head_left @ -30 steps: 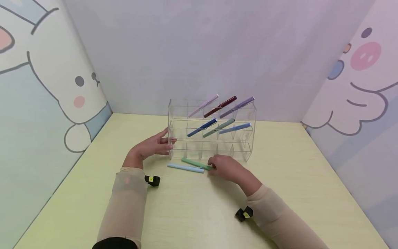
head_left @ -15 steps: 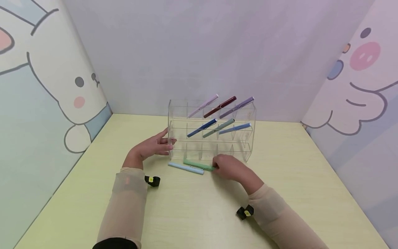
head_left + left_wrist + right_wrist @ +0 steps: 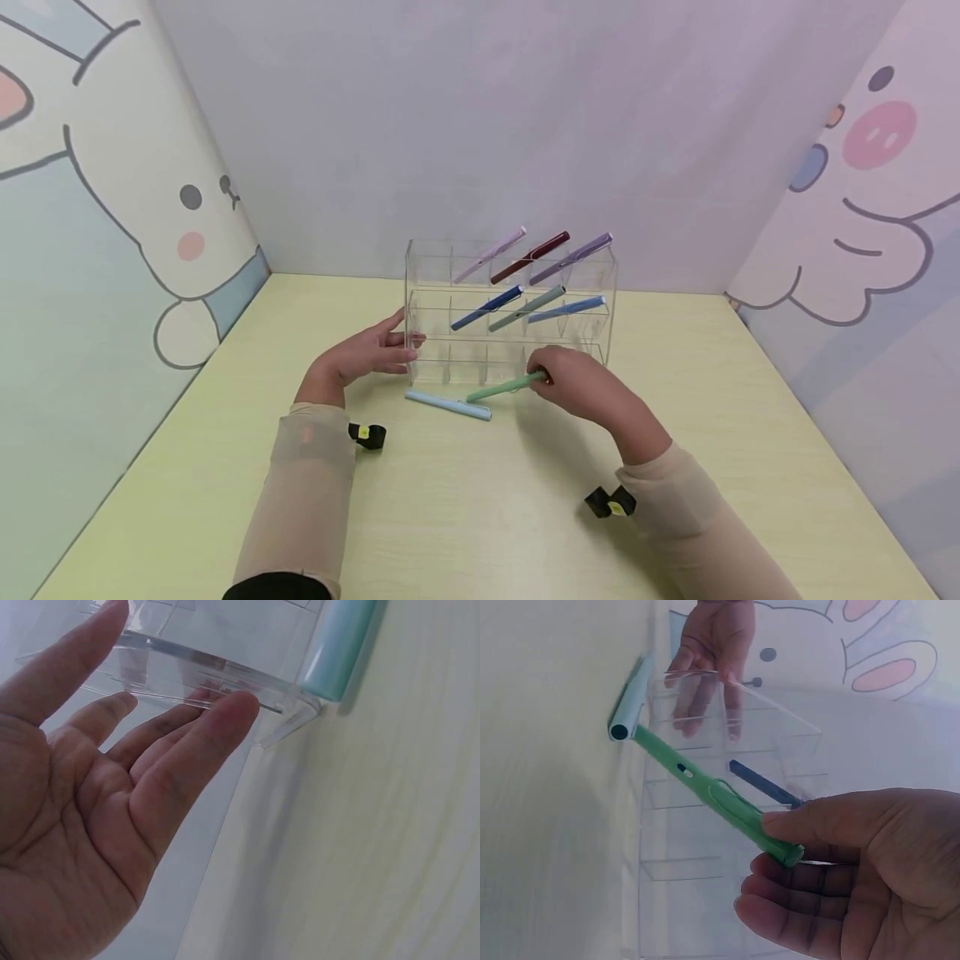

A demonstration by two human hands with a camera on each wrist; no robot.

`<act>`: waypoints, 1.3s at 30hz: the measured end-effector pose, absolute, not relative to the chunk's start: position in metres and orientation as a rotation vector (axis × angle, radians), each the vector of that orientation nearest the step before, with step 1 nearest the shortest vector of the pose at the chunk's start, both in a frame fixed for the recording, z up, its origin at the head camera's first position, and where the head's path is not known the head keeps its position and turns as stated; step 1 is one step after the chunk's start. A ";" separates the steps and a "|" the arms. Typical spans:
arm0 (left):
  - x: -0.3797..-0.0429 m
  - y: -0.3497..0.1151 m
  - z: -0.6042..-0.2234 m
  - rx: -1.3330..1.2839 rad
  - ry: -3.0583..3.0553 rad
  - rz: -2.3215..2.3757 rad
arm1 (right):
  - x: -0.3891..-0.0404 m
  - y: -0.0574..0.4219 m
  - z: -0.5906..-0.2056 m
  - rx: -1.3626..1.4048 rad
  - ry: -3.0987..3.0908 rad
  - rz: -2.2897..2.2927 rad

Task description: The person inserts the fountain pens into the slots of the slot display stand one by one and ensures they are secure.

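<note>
A clear tiered acrylic rack [image 3: 506,372] stands on the table with several pens in its upper and middle tiers. My left hand [image 3: 369,350] rests its extended fingers against the rack's left side; in the left wrist view the fingertips [image 3: 234,712] touch the clear panel. A green pen [image 3: 504,388] is pinched near its clip end between the thumb and fingers of my right hand [image 3: 581,383]. It slants in front of the bottom tier, its far end lower. On the table before the rack lies a light blue pen [image 3: 447,405], near the green pen's lower end.
The top tier bears a lilac pen [image 3: 491,254], a dark red pen [image 3: 531,257] and a purple pen [image 3: 572,259]. Dark blue [image 3: 487,308], grey-green [image 3: 527,309] and blue pens [image 3: 566,309] lean in the middle tier. Printed walls enclose the table [image 3: 465,508].
My right hand has lifted the green pen off the table and moved it right and toward the rack. The light blue pen has shifted slightly. My left hand stays put.
</note>
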State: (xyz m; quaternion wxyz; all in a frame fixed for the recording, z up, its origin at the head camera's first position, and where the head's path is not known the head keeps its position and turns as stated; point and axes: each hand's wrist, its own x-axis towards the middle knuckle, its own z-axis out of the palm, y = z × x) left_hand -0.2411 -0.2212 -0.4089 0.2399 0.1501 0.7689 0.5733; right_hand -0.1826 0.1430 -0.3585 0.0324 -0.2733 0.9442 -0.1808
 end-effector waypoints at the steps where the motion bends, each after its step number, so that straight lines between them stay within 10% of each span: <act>1: -0.241 -0.221 -0.409 0.409 2.103 1.568 | -0.182 0.144 -0.356 -0.855 2.915 -0.566; 39: -0.241 -0.221 -0.410 0.430 2.102 1.575 | -0.186 0.136 -0.371 -1.129 3.000 -0.857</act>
